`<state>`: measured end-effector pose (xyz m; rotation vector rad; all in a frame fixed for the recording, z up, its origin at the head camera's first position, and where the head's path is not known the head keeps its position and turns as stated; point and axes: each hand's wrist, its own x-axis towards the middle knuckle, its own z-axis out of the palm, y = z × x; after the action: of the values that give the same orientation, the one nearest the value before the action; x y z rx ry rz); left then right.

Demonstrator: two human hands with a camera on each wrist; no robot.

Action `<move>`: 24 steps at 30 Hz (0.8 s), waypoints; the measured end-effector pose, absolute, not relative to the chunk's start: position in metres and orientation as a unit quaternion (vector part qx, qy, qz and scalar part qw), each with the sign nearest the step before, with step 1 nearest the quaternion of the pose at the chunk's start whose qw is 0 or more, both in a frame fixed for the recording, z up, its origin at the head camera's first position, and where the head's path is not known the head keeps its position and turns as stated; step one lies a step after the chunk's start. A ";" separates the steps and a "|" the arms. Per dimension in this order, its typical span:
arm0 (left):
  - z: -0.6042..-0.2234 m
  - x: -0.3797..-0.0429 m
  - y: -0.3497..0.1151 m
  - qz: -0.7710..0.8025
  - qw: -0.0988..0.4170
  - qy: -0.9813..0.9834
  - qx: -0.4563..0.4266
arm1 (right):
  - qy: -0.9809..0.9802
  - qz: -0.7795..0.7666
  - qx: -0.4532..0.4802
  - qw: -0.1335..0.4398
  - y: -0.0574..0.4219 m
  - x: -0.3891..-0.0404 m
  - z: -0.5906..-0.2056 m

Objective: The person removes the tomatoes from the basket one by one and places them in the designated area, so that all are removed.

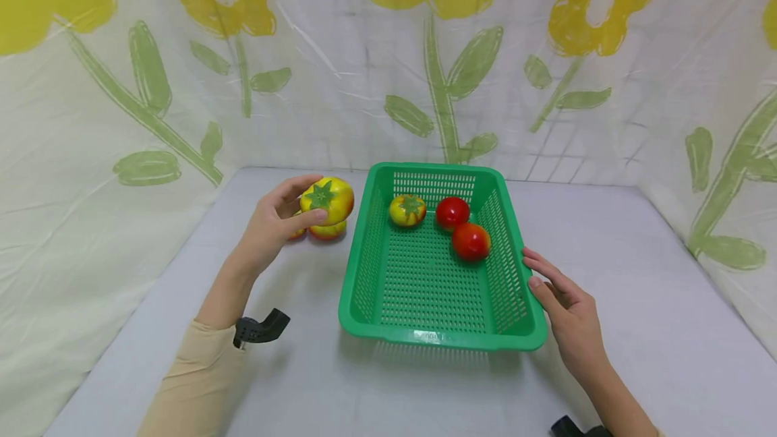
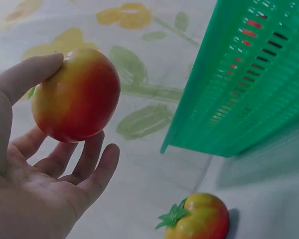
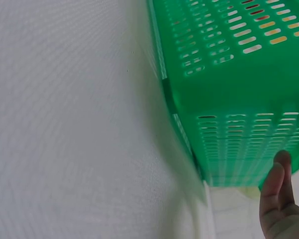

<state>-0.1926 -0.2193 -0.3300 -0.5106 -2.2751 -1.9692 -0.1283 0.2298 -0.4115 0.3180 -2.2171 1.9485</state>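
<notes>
My left hand [image 1: 267, 221] pinches a yellow-red tomato [image 1: 328, 199] with a green leafy top, held up left of the green basket [image 1: 440, 339]. Thumb and fingers press its sides; in the left wrist view the same tomato [image 2: 77, 97] shows its smooth red and yellow skin. Two more tomatoes lie on the table behind and below it, partly hidden, one a yellow tomato [image 1: 328, 231]. At the basket's right rim rests my right hand [image 1: 567, 315], its fingertips and thumb touching the edge, fingers loosely extended along the outer wall.
Inside the basket are a yellow tomato [image 1: 407, 210], a red tomato [image 1: 452, 212] and another red tomato [image 1: 471, 243], toward the back. The white table [image 1: 291, 383] ends at a flower-printed curtain [image 1: 328, 106] that stands behind and at the sides.
</notes>
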 end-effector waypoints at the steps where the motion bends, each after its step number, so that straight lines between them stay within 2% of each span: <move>1: -0.331 -0.194 -0.223 -0.645 0.051 -0.745 -0.164 | -0.745 0.653 0.107 0.086 0.230 -0.129 -0.411; 24: -0.365 -0.219 -0.311 -0.661 0.185 -0.727 0.014 | -0.755 0.641 0.108 0.088 0.231 -0.128 -0.411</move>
<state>-0.2190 -0.3107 -0.3653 0.0397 -2.0495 -1.8633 -0.1281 0.2305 -0.4106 0.3216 -2.2469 1.9084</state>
